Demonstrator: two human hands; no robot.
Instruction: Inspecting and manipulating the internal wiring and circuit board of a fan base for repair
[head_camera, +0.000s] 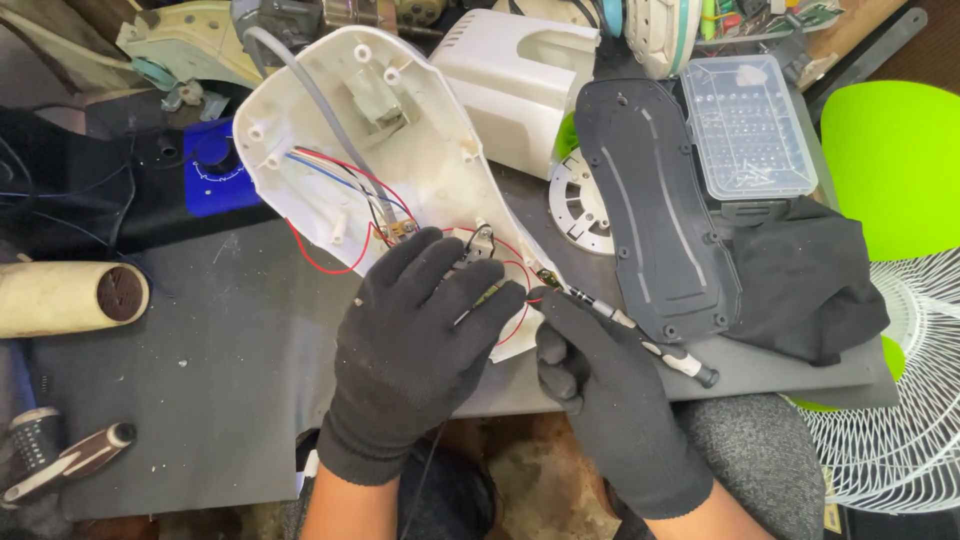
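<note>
the light is bright and even, and seems to come from above. shadows are soft and small, like the thin dark edge under the hands (500, 350) on the grey surface (220, 380). the white plastic shell (400, 130) looks very bright but keeps its small details. the green seat (900, 150) glows strongly. the black gloves are so dark that their folds are hard to see. most things look sharp.

A clear, lidded plastic case (748, 128), seemingly a bit box, sits top right.
</note>
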